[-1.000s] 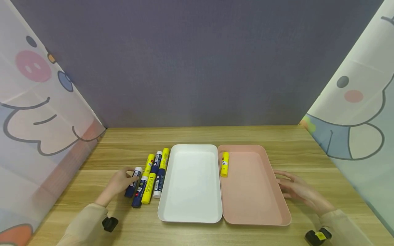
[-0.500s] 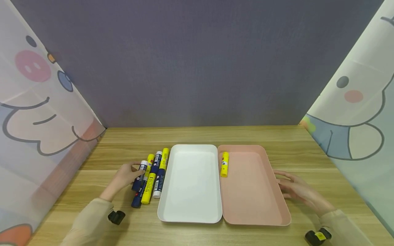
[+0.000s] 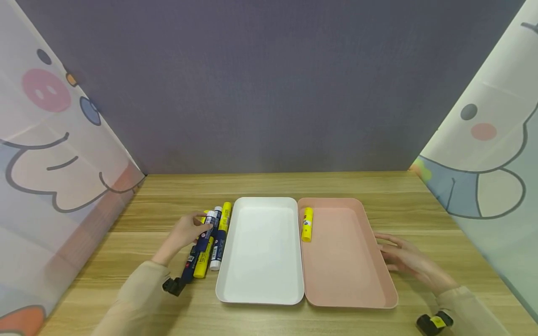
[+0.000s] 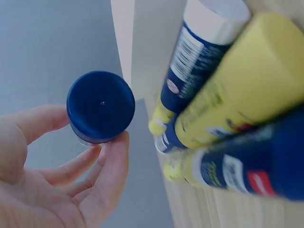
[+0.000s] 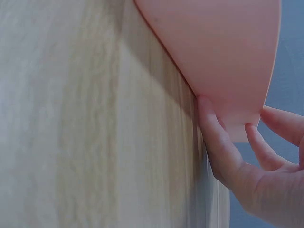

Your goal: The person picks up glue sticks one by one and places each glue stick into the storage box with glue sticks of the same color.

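My left hand (image 3: pixel 185 233) pinches a navy glue stick (image 3: pixel 206 232) with a white end, holding it above the other sticks left of the white tray (image 3: pixel 260 252). In the left wrist view its round blue base (image 4: pixel 101 107) faces the camera, between thumb and fingers. Beneath lie several yellow and navy glue sticks, among them a yellow glue stick (image 3: pixel 203 262) and a navy glue stick (image 3: pixel 190 265), partly covered by the held one. My right hand (image 3: pixel 405 257) touches the outer right wall of the pink tray (image 3: pixel 349 266), its fingers extended and relaxed.
One yellow glue stick (image 3: pixel 307 225) lies in the pink tray by its left wall. Both trays stand side by side on the wooden table (image 3: pixel 269 184). A grey panel (image 3: pixel 269 88) rises behind, and printed cloth (image 3: pixel 483 154) flanks both sides.
My left hand has lifted the navy glue stick from the left end of the group and carried it right and farther back, over the others. The right hand stays put.
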### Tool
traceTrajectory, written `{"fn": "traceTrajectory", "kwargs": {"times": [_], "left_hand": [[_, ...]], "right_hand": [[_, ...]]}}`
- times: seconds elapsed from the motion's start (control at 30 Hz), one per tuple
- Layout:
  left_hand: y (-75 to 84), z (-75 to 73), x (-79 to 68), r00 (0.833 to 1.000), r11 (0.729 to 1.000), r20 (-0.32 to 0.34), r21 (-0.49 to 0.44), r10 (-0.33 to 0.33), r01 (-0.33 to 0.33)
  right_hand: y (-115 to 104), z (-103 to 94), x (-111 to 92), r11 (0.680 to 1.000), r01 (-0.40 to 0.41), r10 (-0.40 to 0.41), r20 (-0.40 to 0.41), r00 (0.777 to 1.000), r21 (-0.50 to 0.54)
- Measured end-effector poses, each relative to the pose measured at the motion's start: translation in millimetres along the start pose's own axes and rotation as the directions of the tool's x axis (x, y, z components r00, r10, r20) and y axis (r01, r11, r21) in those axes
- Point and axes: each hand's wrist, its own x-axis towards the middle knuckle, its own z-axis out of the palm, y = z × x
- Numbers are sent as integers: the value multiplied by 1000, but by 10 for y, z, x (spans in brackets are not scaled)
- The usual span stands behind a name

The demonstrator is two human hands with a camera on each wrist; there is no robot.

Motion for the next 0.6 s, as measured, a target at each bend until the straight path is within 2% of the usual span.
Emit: {"fn": "traceTrajectory", "kwargs": {"times": [0.13,0.37,0.6], "left_hand": [[103,26,16,1000,1000,5,-17,11,-11],[250,68,69,1000,998,20,-54,22,-20],[368,137,146,999,998,21,-43,38,-37]], "right_hand": [[-1,10,1,1000,-5,5,-11,1000,9],[11,1,3,999,14,-14,14,1000,30],[3,5,2,1000,-2,2,-8,1000,26]]}}
